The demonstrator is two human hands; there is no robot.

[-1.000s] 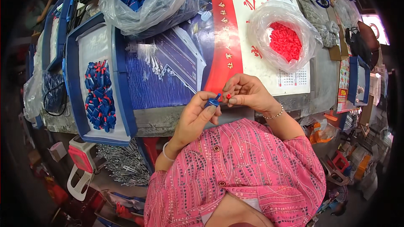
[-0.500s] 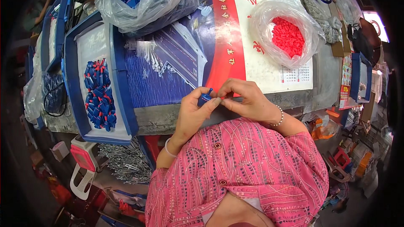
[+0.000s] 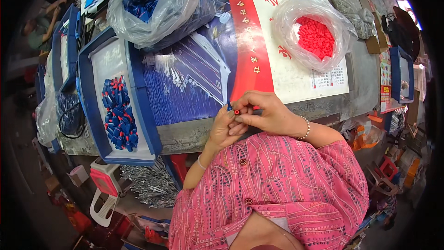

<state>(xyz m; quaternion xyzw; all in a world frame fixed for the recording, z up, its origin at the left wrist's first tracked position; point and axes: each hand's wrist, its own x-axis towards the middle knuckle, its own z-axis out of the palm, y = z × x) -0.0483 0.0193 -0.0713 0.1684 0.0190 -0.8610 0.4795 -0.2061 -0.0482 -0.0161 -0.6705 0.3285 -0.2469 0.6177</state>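
Both hands meet at the table's near edge, fingertips together. In my left hand (image 3: 220,128) the fingers are closed round a small blue plastic part (image 3: 229,105), most of it hidden by thumb and fingers. My right hand (image 3: 273,115) pinches a small red plastic piece (image 3: 237,112) right beside the blue part; I cannot tell whether they touch. More red shows between the right fingers. To the left, a blue tray (image 3: 140,88) lined with white holds a heap of blue parts with red ends (image 3: 121,115).
A clear plastic bag (image 3: 182,16) of blue parts stands at the back left. Another clear bag (image 3: 284,25) with red pieces sits at the right on a printed sheet (image 3: 296,85). Below the table's left side are a stool (image 3: 102,183) and many metal rods (image 3: 150,185).
My hands have drawn closer together, and the left has turned so the blue part is more covered. A red piece now shows at the right fingertips. The whole view has shifted slightly.
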